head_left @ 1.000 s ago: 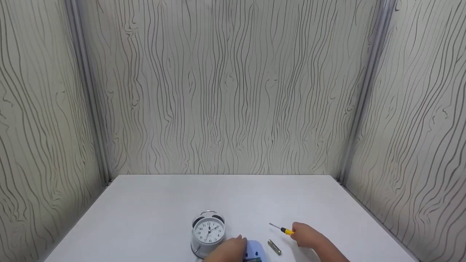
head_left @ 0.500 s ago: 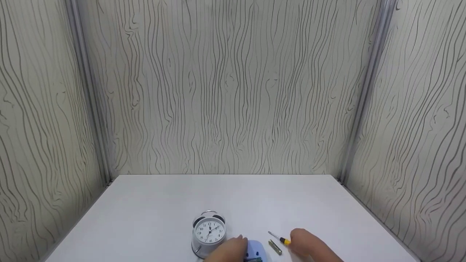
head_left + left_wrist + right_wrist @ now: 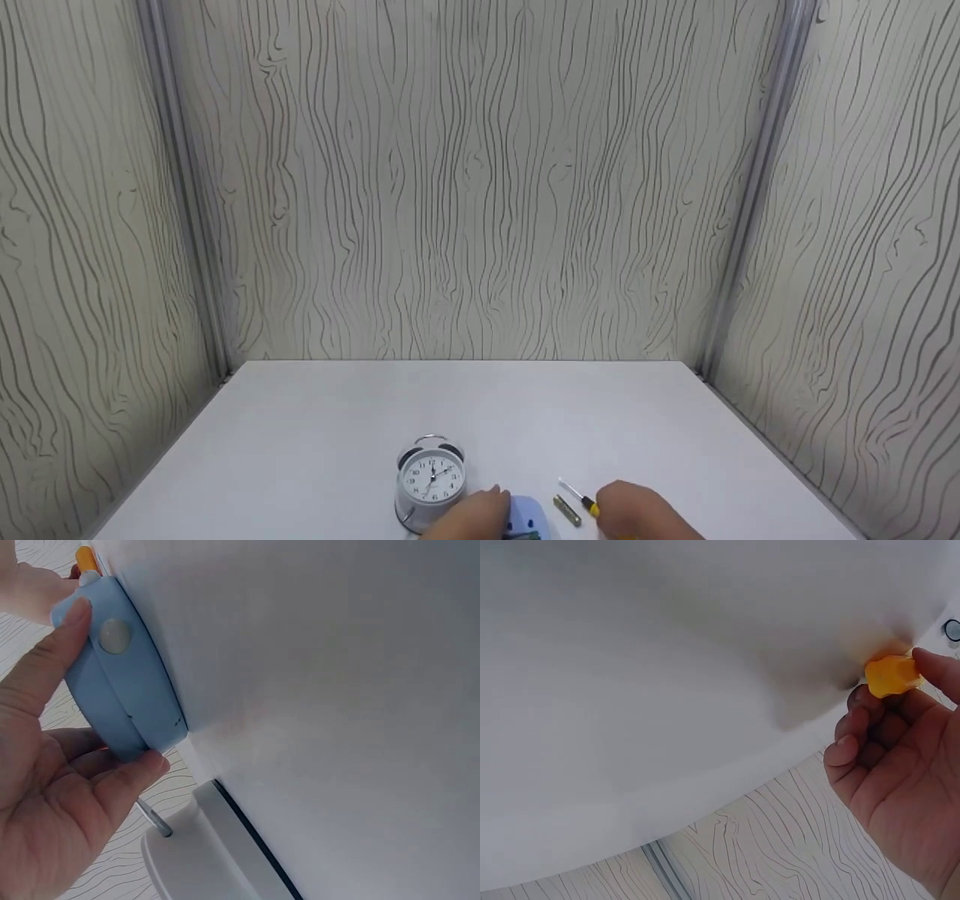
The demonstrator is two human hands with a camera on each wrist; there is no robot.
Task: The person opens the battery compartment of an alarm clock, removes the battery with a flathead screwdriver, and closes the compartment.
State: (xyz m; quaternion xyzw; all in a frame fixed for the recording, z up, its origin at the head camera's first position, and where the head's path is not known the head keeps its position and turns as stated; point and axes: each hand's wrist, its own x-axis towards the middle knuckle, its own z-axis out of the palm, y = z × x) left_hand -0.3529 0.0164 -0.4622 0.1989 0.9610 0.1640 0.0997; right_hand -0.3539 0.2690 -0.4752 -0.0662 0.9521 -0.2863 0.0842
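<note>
**Two hands at the near table edge: blue case and screwdriver**

The left hand (image 3: 52,765) grips a light-blue device (image 3: 124,682), thumb on its lower end and a fingertip curled over the upper corner beside a small round grey button. The left wrist view shows this grasp clearly. In the head view the same hand (image 3: 469,517) covers most of the device (image 3: 529,519), leaving only a blue patch with two small dots and something dark at the picture's bottom edge.

The right hand (image 3: 900,765) pinches the yellow handle of a small screwdriver (image 3: 891,675) between curled fingers and thumb. The right wrist view shows only that handle against the white table (image 3: 667,652). The head view adds the thin metal shaft (image 3: 574,492), which points away from the right hand (image 3: 637,514) toward the far left.

Just beside the shaft, between the two hands, a small metallic stick-shaped piece (image 3: 567,511) lies on the table; only the head view shows it. A white twin-bell alarm clock (image 3: 430,478) stands upright just left of the left hand. Wood-grain panels (image 3: 480,187) wall the table on three sides.
</note>
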